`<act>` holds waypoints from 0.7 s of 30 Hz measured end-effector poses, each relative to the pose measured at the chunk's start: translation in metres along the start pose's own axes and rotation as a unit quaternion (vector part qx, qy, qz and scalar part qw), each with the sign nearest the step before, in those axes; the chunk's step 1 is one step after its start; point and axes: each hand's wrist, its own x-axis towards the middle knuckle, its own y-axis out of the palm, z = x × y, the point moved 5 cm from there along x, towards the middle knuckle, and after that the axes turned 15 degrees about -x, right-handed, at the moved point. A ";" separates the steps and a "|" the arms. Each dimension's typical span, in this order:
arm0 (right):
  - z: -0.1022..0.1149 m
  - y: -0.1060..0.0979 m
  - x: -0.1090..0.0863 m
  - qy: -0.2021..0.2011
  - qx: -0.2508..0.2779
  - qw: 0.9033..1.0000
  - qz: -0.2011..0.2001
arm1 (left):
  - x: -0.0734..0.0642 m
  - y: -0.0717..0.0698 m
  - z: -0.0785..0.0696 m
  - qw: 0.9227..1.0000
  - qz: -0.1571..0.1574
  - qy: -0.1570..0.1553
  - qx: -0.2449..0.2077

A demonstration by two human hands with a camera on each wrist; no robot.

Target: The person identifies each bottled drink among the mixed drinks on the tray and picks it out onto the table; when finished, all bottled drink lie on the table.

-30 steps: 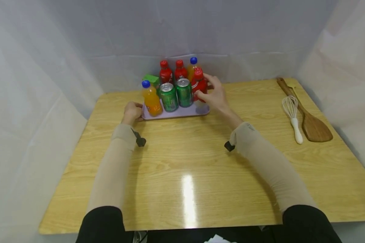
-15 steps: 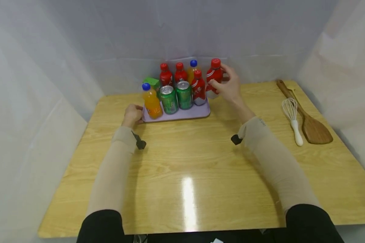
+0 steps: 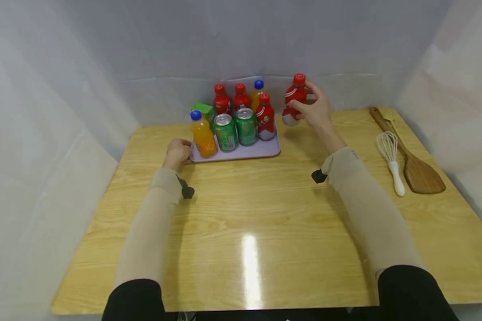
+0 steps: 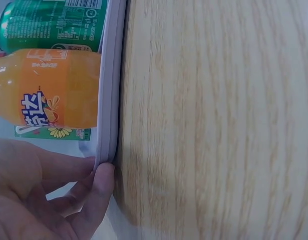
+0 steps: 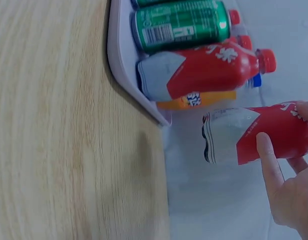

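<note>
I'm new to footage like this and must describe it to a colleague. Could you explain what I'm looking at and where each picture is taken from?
There is no machine: a person works with two bare hands. The wide view is taken from the head, looking forward and down; the two closer views are taken from the left and right wrists.

On the light wooden table lies a pale purple, rimmed tray. It carries two orange plastic bottles with blue caps, two green metal cans, three red plastic bottles and a green box. The left hand grips the tray's left end. The right hand holds a red bottle with a pale base up beside the tray. Farther right lie a white-handled whisk and a brown wooden spatula.
</note>
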 end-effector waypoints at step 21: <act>-0.028 0.003 0.033 0.012 -0.075 0.996 -0.046 | 0.009 -0.001 0.005 1.000 -0.008 0.024 0.008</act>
